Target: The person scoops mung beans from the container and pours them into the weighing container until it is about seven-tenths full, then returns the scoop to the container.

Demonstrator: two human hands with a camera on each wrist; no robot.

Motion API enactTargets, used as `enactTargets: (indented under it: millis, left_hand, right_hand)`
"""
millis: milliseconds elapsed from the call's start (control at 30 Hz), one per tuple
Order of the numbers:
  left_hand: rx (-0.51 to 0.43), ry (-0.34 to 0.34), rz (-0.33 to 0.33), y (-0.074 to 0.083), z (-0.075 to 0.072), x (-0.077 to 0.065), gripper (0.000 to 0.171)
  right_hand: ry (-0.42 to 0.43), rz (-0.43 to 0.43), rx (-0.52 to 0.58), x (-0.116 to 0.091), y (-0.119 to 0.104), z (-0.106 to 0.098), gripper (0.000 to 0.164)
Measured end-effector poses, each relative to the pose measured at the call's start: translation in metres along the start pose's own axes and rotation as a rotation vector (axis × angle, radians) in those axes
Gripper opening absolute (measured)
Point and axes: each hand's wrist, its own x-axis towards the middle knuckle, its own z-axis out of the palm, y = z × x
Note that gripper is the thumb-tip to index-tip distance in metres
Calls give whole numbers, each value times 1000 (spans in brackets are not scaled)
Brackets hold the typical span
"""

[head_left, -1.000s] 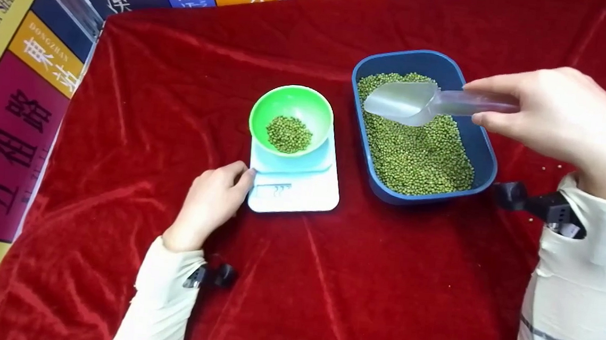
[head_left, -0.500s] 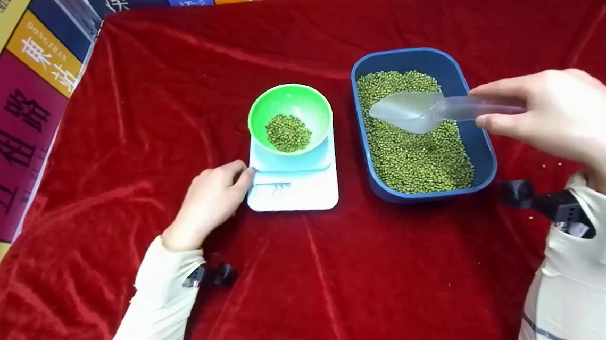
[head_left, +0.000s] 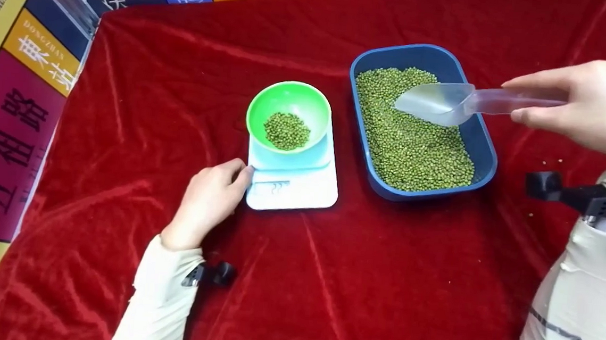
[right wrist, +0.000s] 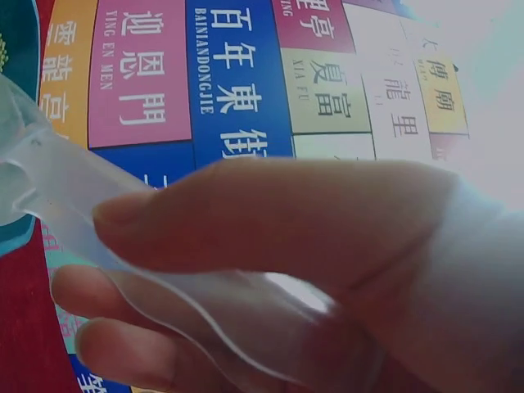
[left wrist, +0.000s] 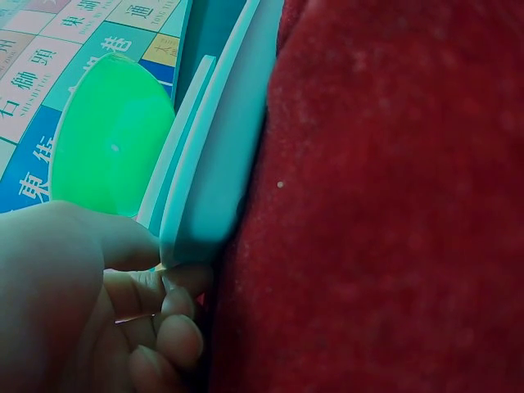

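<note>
My right hand (head_left: 596, 100) grips the handle of a clear plastic scoop (head_left: 438, 102), whose blade hangs over the blue tub (head_left: 413, 198) of green mung beans (head_left: 416, 151). In the right wrist view the thumb lies along the handle (right wrist: 188, 286), with fingers curled on its other side. My left hand (head_left: 213, 196) is at the left edge of a white kitchen scale (head_left: 301, 191); in the left wrist view, thumb and fingertips pinch the scale's edge (left wrist: 192, 221). On the scale stands a green bowl (head_left: 265, 98) with a small heap of mung beans (head_left: 287, 131).
Red velvet cloth (head_left: 380, 282) covers the table. A few loose beans (head_left: 551, 162) lie right of the tub. Panels with printed Chinese characters (head_left: 24, 118) stand along the left and far edges. A dark camera mount (head_left: 557, 190) sits on the right wrist.
My right hand has drawn the scoop to the right over the tub, and its blade has turned a little. My left hand stays at the scale's edge.
</note>
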Motion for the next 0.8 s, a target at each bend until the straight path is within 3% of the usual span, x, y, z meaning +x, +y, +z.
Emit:
enactTargets:
  millis: [233,500,667,800]
  left_hand:
    - [-7,-3,0,1,-3,-1,37]
    - [-9,0,2,-1,-3,-1,37]
    - [-11,-10,6,-1,-2,-1,37]
    - [-9,-17,7,0,-2,-1,37]
  right_hand:
    - [-44,-15,-28,3,-13,-2,38]
    - [-113,-15,8,-2,-52,-6,38]
    - [-97,-43,10,-6,-67,2,40]
    - [-149,-44,24,-5,-71,14,46]
